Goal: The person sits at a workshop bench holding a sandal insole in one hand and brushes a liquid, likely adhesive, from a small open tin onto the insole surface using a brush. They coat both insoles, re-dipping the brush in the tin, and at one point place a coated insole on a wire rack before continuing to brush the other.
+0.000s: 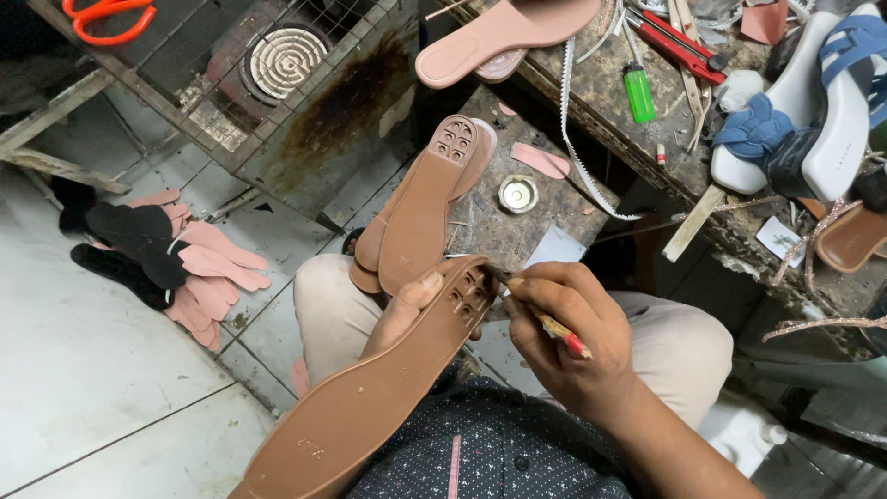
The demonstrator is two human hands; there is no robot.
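The left hand holds a long brown rubber shoe sole from below, thumb pressed on its edge. The sole lies over the lap, its long axis going from lower left to upper right — the heel end with the moulded square holes points up and away from the person. The right hand is closed around a thin red-handled brush, its tip touching the heel. Just beyond, two more brown soles lean on a stained dark counter. Pink and black insoles lie on the grey tiled floor.
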